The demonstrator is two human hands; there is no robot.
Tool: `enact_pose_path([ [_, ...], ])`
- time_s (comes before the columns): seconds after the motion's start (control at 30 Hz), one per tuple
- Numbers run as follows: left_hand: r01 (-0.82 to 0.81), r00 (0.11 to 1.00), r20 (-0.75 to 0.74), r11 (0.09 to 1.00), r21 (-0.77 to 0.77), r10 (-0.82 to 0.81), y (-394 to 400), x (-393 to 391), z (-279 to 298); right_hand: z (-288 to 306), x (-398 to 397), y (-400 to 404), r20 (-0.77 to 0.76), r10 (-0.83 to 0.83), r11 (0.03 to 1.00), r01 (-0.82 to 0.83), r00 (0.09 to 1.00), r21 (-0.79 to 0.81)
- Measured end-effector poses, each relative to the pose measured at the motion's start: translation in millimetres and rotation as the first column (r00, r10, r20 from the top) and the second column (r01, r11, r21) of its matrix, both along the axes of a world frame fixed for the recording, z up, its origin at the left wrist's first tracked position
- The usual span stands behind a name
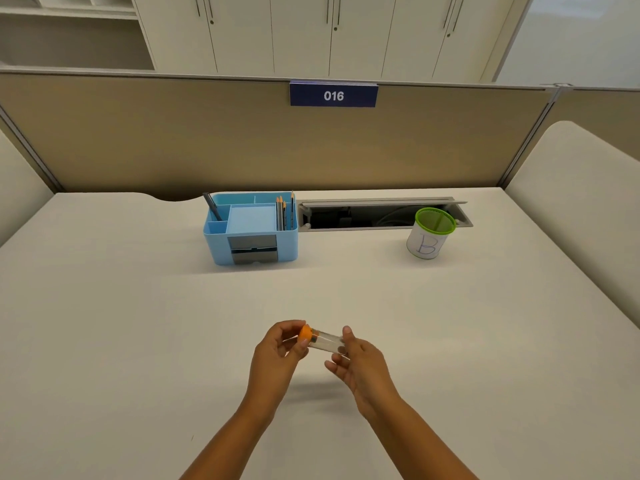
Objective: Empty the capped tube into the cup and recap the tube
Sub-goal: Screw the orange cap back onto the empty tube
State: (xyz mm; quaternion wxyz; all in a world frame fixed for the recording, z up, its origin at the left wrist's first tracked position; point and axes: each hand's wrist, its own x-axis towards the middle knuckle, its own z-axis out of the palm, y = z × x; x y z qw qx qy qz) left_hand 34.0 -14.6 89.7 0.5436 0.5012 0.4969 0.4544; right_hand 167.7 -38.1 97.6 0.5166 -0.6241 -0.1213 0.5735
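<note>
Left hand (pixel 277 351) is pinching the cap (pixel 305 333), right hand (pixel 360 358) gripping the tube (pixel 329 342) — opening here, well apart from the cup (pixel 431 233), is risking a spill.

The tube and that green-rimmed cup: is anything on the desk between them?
No. In the head view, only bare desk separates the tube in both hands from the cup.

Two hands, the left hand (pixel 277 355) and the right hand (pixel 360 365), share one clear tube (pixel 327 341) with one orange cap (pixel 305 333). On the counter (pixel 138 323) stand one green-rimmed cup (pixel 429 237) and one blue organizer (pixel 251 228). The organizer holds about four pencils (pixel 283 213) and one dark pen (pixel 213 206). One numbered sign (pixel 333 95) hangs on the partition beyond the counter's far edge.
</note>
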Motion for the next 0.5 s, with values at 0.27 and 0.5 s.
enact_pose_path([
  [0.27,-0.049,0.972,-0.229,0.999,-0.018,0.044,-5,-1,-24,-27,-8,-2,0.185,-0.021,1.0,0.019,0.983,0.012],
  [0.5,-0.083,0.937,-0.346,0.994,-0.071,0.053,-8,-3,-41,-43,-7,-6,0.171,0.008,0.999,-0.002,0.985,-0.037],
])
